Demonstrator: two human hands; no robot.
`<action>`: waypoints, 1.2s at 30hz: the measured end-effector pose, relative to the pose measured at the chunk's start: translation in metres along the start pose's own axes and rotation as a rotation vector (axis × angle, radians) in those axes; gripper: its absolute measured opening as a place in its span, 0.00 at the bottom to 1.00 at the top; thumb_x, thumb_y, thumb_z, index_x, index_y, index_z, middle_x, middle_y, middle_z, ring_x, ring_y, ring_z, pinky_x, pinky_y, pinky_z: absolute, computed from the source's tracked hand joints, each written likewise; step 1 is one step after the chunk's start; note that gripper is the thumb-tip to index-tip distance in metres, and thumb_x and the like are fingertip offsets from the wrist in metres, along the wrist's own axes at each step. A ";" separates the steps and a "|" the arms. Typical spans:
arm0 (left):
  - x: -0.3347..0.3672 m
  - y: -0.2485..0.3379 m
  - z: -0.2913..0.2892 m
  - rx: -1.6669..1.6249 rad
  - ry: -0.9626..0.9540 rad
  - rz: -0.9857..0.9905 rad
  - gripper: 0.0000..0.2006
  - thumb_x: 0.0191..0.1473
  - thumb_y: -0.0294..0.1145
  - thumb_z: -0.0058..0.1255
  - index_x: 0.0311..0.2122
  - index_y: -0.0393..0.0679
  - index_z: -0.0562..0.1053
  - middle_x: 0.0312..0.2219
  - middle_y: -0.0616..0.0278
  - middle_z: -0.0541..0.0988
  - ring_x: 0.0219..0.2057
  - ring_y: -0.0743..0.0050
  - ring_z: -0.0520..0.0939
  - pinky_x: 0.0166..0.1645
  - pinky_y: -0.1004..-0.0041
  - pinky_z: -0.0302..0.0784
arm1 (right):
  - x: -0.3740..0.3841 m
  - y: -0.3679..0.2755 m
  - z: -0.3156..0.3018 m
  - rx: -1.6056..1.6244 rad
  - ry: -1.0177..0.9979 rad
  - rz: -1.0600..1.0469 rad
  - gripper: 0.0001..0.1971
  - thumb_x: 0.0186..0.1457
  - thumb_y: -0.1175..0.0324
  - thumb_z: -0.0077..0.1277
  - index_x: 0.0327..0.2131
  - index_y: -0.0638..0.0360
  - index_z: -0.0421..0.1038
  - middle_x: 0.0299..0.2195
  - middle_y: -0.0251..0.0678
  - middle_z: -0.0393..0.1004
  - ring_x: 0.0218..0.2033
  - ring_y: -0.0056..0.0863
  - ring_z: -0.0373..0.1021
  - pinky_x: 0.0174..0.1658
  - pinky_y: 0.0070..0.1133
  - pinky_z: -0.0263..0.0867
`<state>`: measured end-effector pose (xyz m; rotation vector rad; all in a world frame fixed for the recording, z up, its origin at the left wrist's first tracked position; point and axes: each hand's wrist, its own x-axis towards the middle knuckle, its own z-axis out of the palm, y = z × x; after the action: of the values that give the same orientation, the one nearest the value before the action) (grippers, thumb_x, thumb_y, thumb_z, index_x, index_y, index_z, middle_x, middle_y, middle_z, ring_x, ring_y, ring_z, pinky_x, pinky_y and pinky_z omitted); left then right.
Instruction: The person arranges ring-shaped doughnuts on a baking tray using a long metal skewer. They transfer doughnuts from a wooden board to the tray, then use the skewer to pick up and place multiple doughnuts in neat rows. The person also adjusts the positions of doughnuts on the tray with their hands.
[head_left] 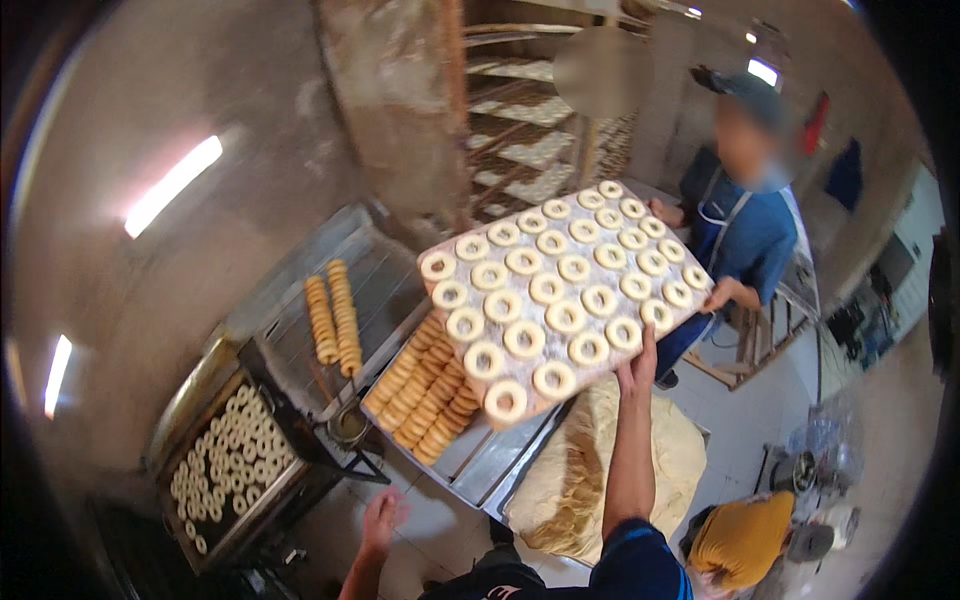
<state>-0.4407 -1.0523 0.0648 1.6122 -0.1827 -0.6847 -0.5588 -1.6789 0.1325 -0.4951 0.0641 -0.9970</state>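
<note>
Right hand [637, 368] clamped on the board [525, 374] of dough rings [579, 317] just ahead; left hand [383, 518] empty, fingers apart. We judge: shared carrying with a co-worker [752, 240]; next calls for level support.

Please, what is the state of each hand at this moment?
Left hand: open, holding nothing visible.
Right hand: holding the dough-ring board at its edge.

Markings, legible: none. Markings, partial: one. Pale print [503, 592], on the front of the wearer's dark shirt [640, 565]; short, light strokes on dark cloth, at the lower edge of the view; small, cut off by the frame, wording not distinguishable.
</note>
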 end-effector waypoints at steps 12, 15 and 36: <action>-0.168 -0.047 -0.119 -0.963 0.326 0.142 0.42 0.74 0.72 0.25 0.78 0.51 0.58 0.75 0.59 0.66 0.74 0.53 0.66 0.78 0.46 0.59 | -0.340 0.228 0.098 -0.027 -0.214 0.784 0.25 0.75 0.48 0.53 0.64 0.53 0.70 0.62 0.41 0.77 0.64 0.40 0.74 0.69 0.45 0.68; -0.249 -0.068 -0.139 -1.152 0.414 0.262 0.48 0.69 0.79 0.25 0.79 0.52 0.57 0.74 0.57 0.66 0.73 0.48 0.68 0.77 0.47 0.63 | -0.407 0.274 0.122 -0.064 -0.263 1.003 0.31 0.75 0.50 0.52 0.72 0.54 0.63 0.69 0.44 0.71 0.69 0.42 0.69 0.72 0.47 0.64; -0.516 -0.299 -0.288 -1.298 1.364 0.437 0.49 0.67 0.80 0.33 0.77 0.47 0.58 0.72 0.54 0.68 0.70 0.50 0.72 0.72 0.47 0.75 | -0.699 0.710 0.356 -1.125 -2.069 0.179 0.15 0.68 0.66 0.57 0.54 0.60 0.75 0.51 0.45 0.80 0.49 0.42 0.77 0.48 0.39 0.73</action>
<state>-0.7867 -0.4993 -0.0492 0.4390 0.7545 0.6599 -0.2864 -0.6616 0.0260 -2.2678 -1.2116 0.2238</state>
